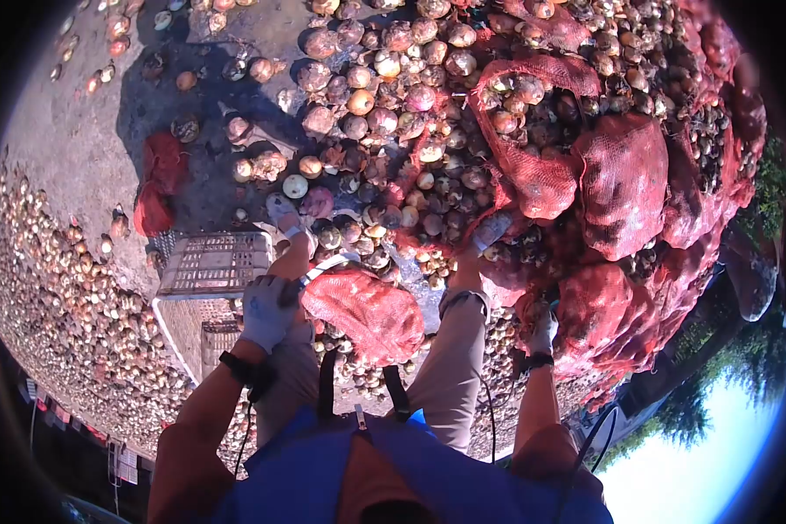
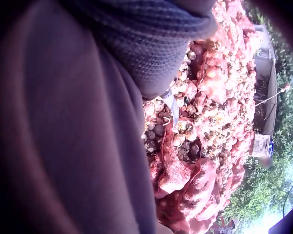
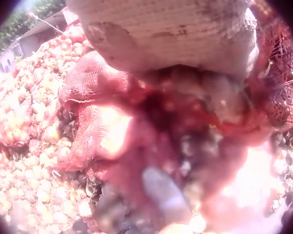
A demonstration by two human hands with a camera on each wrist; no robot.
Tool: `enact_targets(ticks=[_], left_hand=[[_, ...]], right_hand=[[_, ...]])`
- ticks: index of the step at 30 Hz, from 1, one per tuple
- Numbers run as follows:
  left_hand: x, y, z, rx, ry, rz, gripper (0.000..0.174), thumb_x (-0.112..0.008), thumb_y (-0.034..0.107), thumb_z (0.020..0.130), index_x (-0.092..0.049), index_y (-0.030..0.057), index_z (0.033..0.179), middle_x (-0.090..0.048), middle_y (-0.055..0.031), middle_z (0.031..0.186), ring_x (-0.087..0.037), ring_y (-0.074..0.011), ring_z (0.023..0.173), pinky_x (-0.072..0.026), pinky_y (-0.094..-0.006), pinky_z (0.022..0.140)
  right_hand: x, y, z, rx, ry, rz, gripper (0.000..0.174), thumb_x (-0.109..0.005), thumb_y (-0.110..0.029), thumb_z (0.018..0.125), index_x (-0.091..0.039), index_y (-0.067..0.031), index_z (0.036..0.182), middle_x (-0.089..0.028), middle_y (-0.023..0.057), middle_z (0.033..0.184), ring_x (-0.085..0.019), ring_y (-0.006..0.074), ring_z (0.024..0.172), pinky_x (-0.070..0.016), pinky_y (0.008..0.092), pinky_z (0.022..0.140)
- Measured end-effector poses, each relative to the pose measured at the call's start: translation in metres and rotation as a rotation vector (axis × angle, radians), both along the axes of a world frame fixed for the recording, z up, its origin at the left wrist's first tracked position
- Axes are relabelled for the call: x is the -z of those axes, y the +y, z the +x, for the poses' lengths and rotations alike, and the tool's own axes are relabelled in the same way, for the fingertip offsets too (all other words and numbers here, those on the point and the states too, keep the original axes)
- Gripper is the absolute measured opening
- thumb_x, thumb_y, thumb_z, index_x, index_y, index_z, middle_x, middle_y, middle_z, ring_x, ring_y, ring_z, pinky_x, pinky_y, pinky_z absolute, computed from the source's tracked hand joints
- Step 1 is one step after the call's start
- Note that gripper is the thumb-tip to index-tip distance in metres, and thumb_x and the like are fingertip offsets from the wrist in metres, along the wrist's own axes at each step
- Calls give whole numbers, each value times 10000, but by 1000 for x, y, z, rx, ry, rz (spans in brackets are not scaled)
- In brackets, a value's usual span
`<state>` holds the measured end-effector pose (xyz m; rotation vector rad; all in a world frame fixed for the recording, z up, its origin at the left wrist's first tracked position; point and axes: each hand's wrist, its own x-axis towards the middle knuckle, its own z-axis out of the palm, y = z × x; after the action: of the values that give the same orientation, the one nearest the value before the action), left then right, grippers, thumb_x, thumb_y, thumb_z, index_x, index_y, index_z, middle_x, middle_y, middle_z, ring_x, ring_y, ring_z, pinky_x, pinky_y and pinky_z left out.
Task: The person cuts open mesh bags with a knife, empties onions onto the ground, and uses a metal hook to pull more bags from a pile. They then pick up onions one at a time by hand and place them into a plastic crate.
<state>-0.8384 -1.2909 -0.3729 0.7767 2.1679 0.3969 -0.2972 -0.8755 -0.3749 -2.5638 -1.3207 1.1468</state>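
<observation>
The gloved left hand [image 1: 268,313] is over the left thigh, its fingers curled round the handle of a curved blade [image 1: 327,266]. In the left wrist view the blade [image 2: 172,108] sticks out beyond the glove [image 2: 151,53]; the handle is hidden. The gloved right hand [image 1: 543,328] grips red mesh beside the right leg, left of a filled mesh bag [image 1: 592,306]. Seen from the right wrist, the glove [image 3: 176,36] covers the mesh edge, and its fingertips are blurred. Between the legs lies a red mesh bag [image 1: 367,314].
A plastic crate [image 1: 214,266] stands beside the left leg, with crumpled red mesh [image 1: 162,179] beyond it. Loose onions [image 1: 358,103] cover much of the ground. Filled mesh bags [image 1: 623,183] are at the right. Both feet stand among onions.
</observation>
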Motion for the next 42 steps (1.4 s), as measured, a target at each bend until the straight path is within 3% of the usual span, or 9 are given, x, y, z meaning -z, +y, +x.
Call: enact_targets(ticks=[5,19,27,30,33,35,38,40,42], left_hand=[[9,-10,-8,81,-51,63,214,-647,218,745,-600,47,865,-602,-166,841,-570,-366,832,-442,-464,735],[20,-20,-12,201,-17,56,212,-660,193,697,-574,51,830,-587,-162,860,-567,-370,818,-458,-471,751],[18,-13,-8,166,-31,-14,233,-664,221,722,-582,39,844,-581,-181,826,-567,-370,824,-448,-485,727],[17,-15,-13,83,-1,48,258,-654,276,746,-557,46,811,-592,-166,826,-565,-364,818,-443,-483,745],[-5,-15,-35,-137,-105,-53,277,-675,297,738,-587,61,852,-615,-147,794,-591,-365,789,-456,-459,723],[-7,-44,-51,-444,-71,-91,297,-688,271,734,-603,49,911,-631,-150,798,-619,-333,789,-471,-438,707],[-34,-99,-85,-887,-192,-165,343,-683,287,727,-626,50,967,-659,-157,861,-641,-316,841,-484,-417,736],[-43,-173,-95,-1066,-269,-216,377,-680,318,710,-641,49,972,-674,-160,889,-649,-322,872,-487,-414,759],[-88,-229,-104,-1080,-100,-224,268,-692,213,726,-624,10,888,-632,-70,773,-613,-191,722,-472,-357,649]], right_hand=[[30,-91,-106,210,135,0,157,-592,-231,880,-675,-97,876,-563,-19,633,-517,116,462,-419,249,416],[168,-219,-126,636,235,-7,194,-565,-247,859,-667,-108,948,-634,16,766,-594,165,637,-480,316,578],[152,-275,-73,362,418,14,215,-542,-256,873,-654,-108,982,-645,19,800,-612,181,698,-494,329,637],[70,-267,-101,395,5,-688,263,-579,-344,844,-619,-175,1040,-658,38,864,-629,212,773,-513,362,666],[24,-264,-36,-636,115,-588,211,-605,-238,850,-669,-96,993,-674,56,906,-643,213,818,-513,354,707],[-8,-239,-44,-58,255,-688,306,-624,-257,840,-652,-45,1058,-676,122,957,-635,176,835,-518,331,682],[-71,-198,-117,-1008,-521,-535,654,-665,-253,761,-424,-42,1331,-441,305,1319,-517,405,1163,-460,438,920],[-129,-175,-190,-984,-577,-604,823,-667,-255,730,-255,-102,1426,-366,317,1347,-428,471,1219,-406,466,1007],[-87,-134,-160,-1565,-571,-518,489,-664,-240,714,-588,-102,1178,-623,195,1075,-611,344,1018,-489,436,899]])
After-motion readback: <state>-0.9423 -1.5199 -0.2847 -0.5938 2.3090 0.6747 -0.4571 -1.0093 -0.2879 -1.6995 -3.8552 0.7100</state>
